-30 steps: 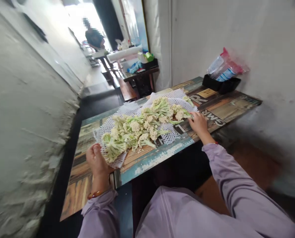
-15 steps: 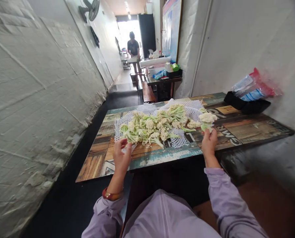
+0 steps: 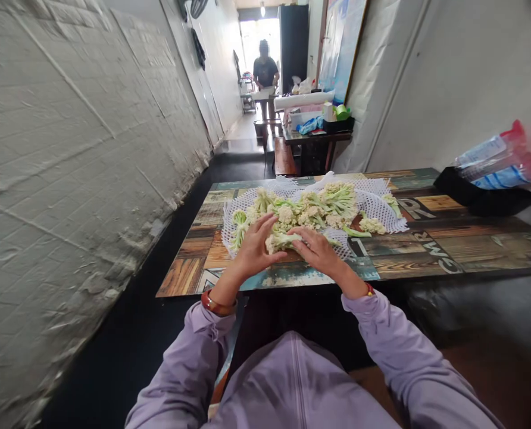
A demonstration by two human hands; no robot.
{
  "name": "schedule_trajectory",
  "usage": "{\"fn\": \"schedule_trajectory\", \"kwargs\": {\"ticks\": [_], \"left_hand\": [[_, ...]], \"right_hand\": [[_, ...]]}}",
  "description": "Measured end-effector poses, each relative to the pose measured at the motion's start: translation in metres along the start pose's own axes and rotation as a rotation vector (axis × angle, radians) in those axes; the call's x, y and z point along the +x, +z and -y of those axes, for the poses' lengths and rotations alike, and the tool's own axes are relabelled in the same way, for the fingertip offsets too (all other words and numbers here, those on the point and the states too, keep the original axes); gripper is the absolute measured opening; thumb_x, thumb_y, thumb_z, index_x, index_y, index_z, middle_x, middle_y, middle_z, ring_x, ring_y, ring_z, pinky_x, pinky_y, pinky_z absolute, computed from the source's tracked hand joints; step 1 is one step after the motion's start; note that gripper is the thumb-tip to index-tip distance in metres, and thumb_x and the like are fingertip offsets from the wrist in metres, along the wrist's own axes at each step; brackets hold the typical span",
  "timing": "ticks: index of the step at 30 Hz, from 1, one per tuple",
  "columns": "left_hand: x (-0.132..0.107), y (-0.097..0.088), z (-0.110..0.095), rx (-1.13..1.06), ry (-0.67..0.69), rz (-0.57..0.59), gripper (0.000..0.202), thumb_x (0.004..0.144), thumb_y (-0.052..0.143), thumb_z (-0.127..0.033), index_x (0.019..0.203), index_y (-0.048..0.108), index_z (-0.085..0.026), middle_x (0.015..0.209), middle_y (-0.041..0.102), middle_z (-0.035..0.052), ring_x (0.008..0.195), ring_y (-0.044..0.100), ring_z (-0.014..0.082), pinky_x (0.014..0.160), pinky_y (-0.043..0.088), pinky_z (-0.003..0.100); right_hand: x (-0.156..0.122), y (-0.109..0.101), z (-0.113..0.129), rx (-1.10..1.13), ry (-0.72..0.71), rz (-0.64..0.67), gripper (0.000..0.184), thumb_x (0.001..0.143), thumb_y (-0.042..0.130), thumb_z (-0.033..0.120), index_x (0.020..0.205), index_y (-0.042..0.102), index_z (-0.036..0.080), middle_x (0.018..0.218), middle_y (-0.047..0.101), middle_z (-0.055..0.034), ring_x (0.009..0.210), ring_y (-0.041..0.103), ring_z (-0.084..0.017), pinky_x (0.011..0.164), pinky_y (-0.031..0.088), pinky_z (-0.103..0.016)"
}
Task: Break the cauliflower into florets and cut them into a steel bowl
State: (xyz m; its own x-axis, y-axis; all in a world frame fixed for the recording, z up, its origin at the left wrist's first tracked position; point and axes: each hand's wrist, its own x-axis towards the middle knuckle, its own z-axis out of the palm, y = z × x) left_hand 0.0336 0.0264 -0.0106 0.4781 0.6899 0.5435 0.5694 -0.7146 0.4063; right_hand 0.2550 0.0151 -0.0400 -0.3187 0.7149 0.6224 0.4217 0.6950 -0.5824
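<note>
A heap of pale cauliflower florets (image 3: 308,208) lies on white foam netting (image 3: 375,199) on the patterned wooden table (image 3: 194,256). At the near side of the heap, my left hand (image 3: 255,249) is open, thumb and fingers apart, and curves around the left side of one floret. From the right, my right hand (image 3: 316,251) reaches in with its fingertips closed on the stem of that cauliflower floret (image 3: 278,241). The floret lies sideways, head toward my left hand; fingers hide part of its stem. Another floret (image 3: 372,225) lies at the heap's right edge.
A black tray (image 3: 480,193) with plastic packages (image 3: 493,161) stands at the table's right end. Behind is a second table (image 3: 301,137) with a bench (image 3: 284,158). A person (image 3: 265,74) stands farther back. A white wall (image 3: 69,179) runs along the left.
My right hand has moved left from the table's right part, where it held up a floret, to the heap. My left hand has moved inward over the near florets. The view has shifted slightly.
</note>
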Motion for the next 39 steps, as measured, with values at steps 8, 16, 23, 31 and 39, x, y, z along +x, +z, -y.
{"fn": "schedule_trajectory", "kwargs": {"ticks": [8,16,23,31,39], "left_hand": [[0.005,0.001,-0.013,-0.194,0.013,-0.059,0.078,0.074,0.081,-0.032,0.142,0.044,-0.021,0.121,0.063,0.0098,0.117,0.061,0.0245,0.106,0.047,0.043],[0.008,-0.002,-0.022,-0.096,-0.1,-0.118,0.032,0.078,0.07,-0.022,0.107,0.059,-0.019,0.104,0.069,0.0047,0.099,0.065,0.019,0.091,0.051,0.033],[0.013,-0.007,-0.022,-0.012,-0.127,-0.184,0.026,0.073,0.071,-0.02,0.096,0.058,-0.02,0.089,0.066,0.0001,0.08,0.062,0.0153,0.075,0.049,0.027],[0.025,0.022,-0.009,0.052,-0.154,-0.395,0.026,0.075,0.066,-0.018,0.099,0.056,-0.02,0.09,0.063,0.0027,0.082,0.06,0.0176,0.076,0.048,0.03],[0.013,0.029,0.008,0.076,-0.154,-0.331,0.024,0.077,0.068,-0.022,0.098,0.058,-0.02,0.088,0.064,0.0016,0.079,0.059,0.017,0.073,0.047,0.029]], "right_hand": [[0.013,-0.017,0.012,0.054,0.026,0.021,0.028,0.101,0.045,0.036,0.116,0.064,0.021,0.114,0.07,-0.0071,0.103,0.065,-0.019,0.091,0.049,-0.031],[0.028,-0.026,0.016,-0.259,-0.157,0.158,0.028,0.101,0.048,0.034,0.121,0.061,0.02,0.117,0.067,-0.0111,0.112,0.061,-0.025,0.097,0.046,-0.039],[0.034,-0.016,0.009,-0.433,-0.173,0.231,0.028,0.103,0.046,0.029,0.124,0.06,0.017,0.108,0.069,-0.0108,0.1,0.064,-0.023,0.087,0.049,-0.034],[0.034,0.025,0.009,-0.531,0.118,-0.047,0.026,0.103,0.044,0.024,0.121,0.062,0.017,0.108,0.069,-0.0123,0.1,0.064,-0.025,0.089,0.048,-0.037],[0.027,0.03,-0.008,-0.391,0.117,0.075,0.028,0.102,0.046,0.021,0.127,0.058,0.017,0.122,0.068,-0.0129,0.112,0.064,-0.023,0.097,0.051,-0.038]]}}
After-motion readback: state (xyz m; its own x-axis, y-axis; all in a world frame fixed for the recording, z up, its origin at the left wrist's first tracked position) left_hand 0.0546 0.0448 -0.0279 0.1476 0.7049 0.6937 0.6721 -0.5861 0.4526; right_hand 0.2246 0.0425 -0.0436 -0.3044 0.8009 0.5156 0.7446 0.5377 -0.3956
